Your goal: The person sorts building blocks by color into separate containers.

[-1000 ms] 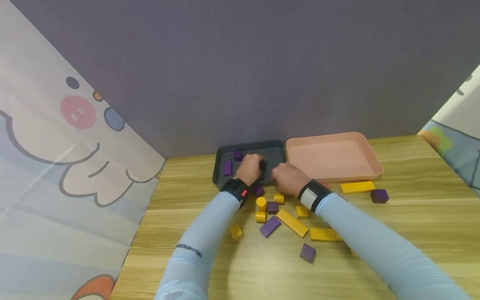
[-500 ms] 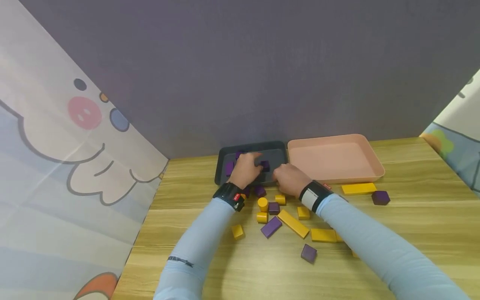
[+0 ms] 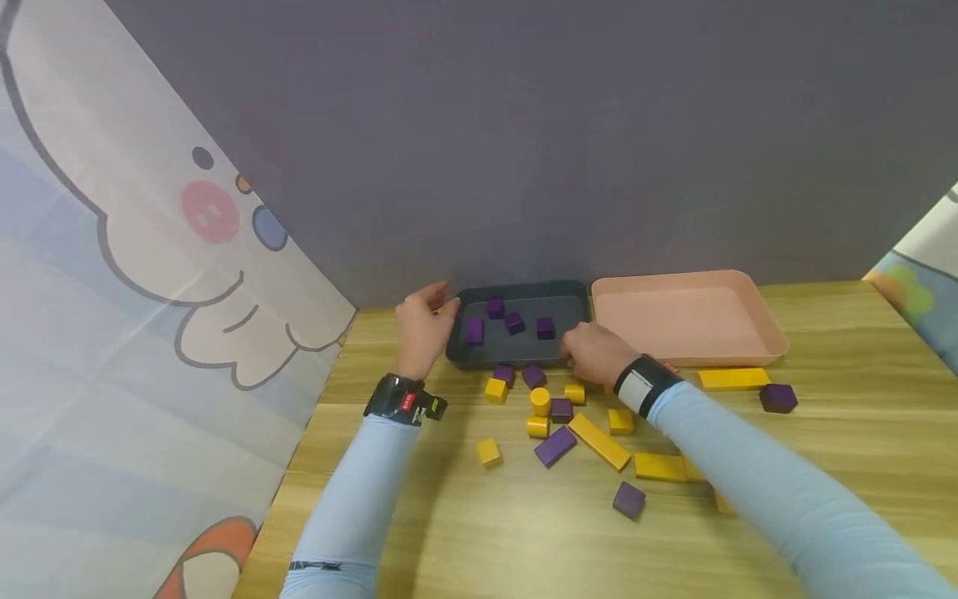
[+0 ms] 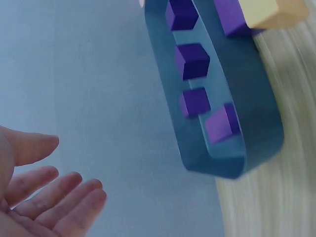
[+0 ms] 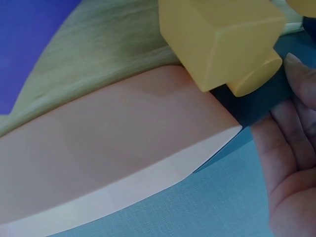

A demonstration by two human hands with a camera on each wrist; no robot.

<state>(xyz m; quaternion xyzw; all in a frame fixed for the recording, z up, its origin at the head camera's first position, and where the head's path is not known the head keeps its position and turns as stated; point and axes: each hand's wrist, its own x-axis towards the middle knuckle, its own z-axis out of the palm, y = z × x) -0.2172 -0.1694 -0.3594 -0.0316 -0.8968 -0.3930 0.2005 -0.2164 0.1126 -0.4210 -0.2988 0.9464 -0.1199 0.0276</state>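
Four purple blocks [image 3: 514, 323] sit in the dark tray [image 3: 516, 349], whose long axis runs left to right, its left end just beside the left hand [image 3: 423, 329], spread and holding nothing, its near right corner gripped by the closer right hand [image 3: 596, 353].

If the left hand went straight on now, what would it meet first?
Probably the grey wall: the left hand points forward beside the dark tray, though depth is unclear and it might brush the tray first.
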